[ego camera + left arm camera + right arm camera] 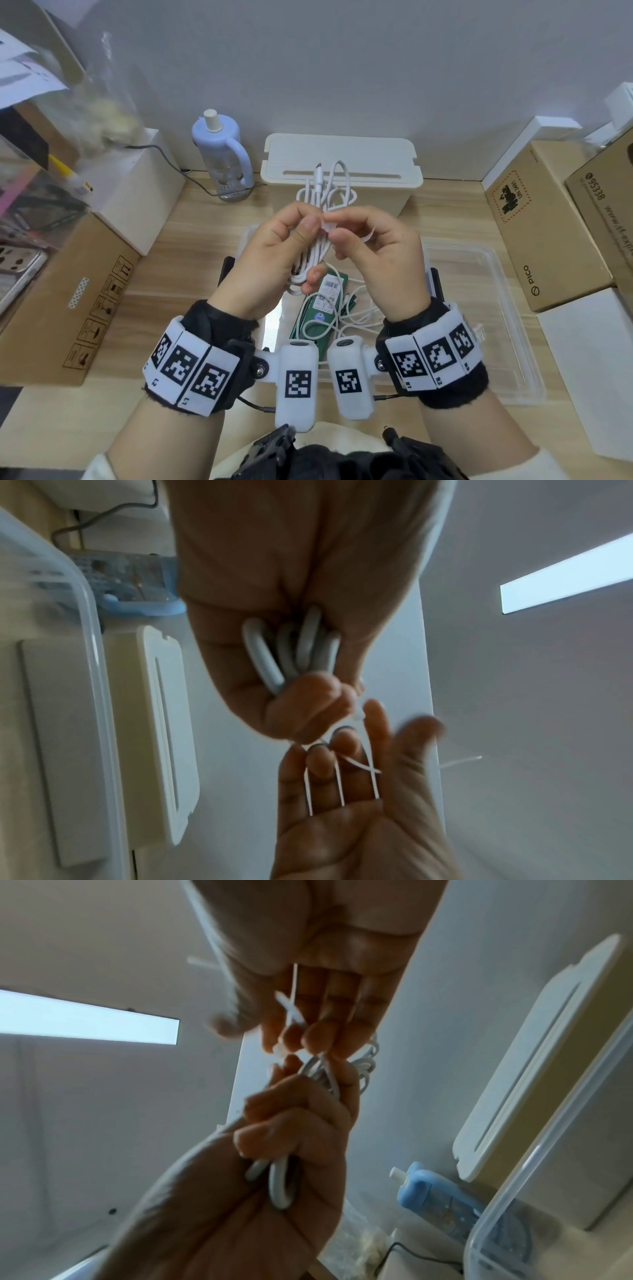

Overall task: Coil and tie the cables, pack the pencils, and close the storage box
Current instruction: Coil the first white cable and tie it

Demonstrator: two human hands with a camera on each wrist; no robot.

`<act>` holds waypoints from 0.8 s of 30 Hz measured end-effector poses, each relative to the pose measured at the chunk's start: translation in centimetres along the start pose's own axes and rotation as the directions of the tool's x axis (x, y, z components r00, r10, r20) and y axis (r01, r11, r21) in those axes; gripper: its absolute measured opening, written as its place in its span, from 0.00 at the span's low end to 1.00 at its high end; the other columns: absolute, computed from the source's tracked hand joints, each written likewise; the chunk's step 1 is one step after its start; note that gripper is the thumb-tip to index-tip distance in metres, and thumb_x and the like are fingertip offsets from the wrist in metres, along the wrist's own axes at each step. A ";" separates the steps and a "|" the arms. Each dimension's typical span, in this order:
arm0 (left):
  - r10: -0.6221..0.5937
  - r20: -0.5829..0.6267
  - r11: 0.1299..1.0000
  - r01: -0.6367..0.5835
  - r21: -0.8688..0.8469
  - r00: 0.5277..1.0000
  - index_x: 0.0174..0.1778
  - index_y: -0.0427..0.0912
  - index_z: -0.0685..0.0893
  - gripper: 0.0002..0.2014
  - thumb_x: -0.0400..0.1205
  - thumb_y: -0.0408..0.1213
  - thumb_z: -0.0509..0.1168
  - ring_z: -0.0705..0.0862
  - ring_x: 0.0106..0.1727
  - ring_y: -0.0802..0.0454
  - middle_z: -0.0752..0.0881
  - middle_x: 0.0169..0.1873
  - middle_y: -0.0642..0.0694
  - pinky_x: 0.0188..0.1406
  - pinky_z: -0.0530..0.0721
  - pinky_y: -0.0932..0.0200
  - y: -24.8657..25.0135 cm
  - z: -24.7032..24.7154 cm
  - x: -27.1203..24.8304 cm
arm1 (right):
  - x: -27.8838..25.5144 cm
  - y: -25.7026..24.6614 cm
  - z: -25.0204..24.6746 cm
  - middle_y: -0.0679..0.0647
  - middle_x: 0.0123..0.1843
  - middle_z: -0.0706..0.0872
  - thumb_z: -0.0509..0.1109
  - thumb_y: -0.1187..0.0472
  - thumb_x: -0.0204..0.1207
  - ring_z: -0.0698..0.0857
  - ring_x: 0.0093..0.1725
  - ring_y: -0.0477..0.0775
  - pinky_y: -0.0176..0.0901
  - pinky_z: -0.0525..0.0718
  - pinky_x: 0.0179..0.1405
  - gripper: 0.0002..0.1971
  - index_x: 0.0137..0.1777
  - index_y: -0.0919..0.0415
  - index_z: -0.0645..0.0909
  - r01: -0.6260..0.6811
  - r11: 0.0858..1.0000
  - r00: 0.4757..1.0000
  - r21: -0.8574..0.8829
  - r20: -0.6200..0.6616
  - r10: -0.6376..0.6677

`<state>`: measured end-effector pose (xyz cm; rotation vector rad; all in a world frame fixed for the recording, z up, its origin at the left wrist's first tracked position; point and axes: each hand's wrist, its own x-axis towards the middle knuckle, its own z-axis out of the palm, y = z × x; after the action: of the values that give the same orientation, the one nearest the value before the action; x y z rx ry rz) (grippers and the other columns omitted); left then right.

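Note:
My left hand [294,236] grips a coiled white cable [329,186] upright above the clear storage box [496,274]; the cable's loops [294,647] stick out of the fist. My right hand [346,236] pinches a thin white zip tie [328,227] at the middle of the bundle, and the tie's strands [339,777] run across its fingers. In the right wrist view the tie [291,1010] crosses just above the left fist. A green pencil pack [322,308] and another loose white cable [358,320] lie inside the box under my hands.
A white slotted cable box [342,161] stands at the back by the wall, with a pale blue bottle [222,154] to its left. Cardboard boxes [85,301] line the left side and more cardboard boxes [548,233] the right.

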<state>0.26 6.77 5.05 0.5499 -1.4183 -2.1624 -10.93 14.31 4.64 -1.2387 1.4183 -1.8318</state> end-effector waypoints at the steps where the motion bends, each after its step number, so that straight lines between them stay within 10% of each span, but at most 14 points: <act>1: -0.003 -0.005 1.000 0.003 -0.022 1.000 0.41 0.40 0.74 0.09 0.83 0.40 0.56 0.72 0.18 0.54 0.80 0.28 0.44 0.14 0.70 0.67 0.0 -0.1 0.0 | 0.0 0.0 -0.1 0.42 0.31 0.84 0.73 0.48 0.68 0.79 0.30 0.41 0.34 0.80 0.33 0.11 0.47 0.51 0.84 0.015 0.998 1.000 0.059 0.004 -0.016; 6: -0.020 -0.019 0.994 0.018 -0.105 1.000 0.34 0.46 0.80 0.10 0.80 0.42 0.61 0.72 0.18 0.55 0.84 0.32 0.47 0.14 0.69 0.67 -0.3 -0.3 0.2 | -0.1 -0.3 -0.3 0.41 0.25 0.77 0.57 0.46 0.73 0.69 0.22 0.38 0.28 0.68 0.21 0.16 0.43 0.56 0.80 0.067 0.984 0.998 0.166 0.003 -0.069; 13: 0.016 -0.011 0.988 -0.017 -0.150 1.000 0.33 0.44 0.81 0.07 0.71 0.44 0.64 0.72 0.17 0.55 0.83 0.34 0.44 0.14 0.70 0.68 0.0 -0.3 0.1 | -0.1 0.2 -1.1 0.40 0.19 0.74 0.61 0.64 0.77 0.66 0.20 0.38 0.25 0.67 0.22 0.02 0.44 0.58 0.74 -0.112 0.975 0.993 0.193 -0.011 0.116; 24: 0.030 0.024 0.992 -0.027 -0.120 0.999 0.33 0.45 0.81 0.08 0.71 0.46 0.64 0.73 0.17 0.55 0.76 0.26 0.47 0.14 0.69 0.67 -0.1 -0.3 0.1 | -0.4 0.5 -0.9 0.35 0.30 0.85 0.68 0.71 0.71 0.80 0.30 0.33 0.23 0.76 0.35 0.07 0.39 0.57 0.80 -0.093 0.995 0.993 0.034 0.072 0.091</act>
<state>0.32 6.50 4.85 0.4565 -1.2909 -2.2218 -11.62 14.90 4.01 -1.1882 1.3737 -1.7282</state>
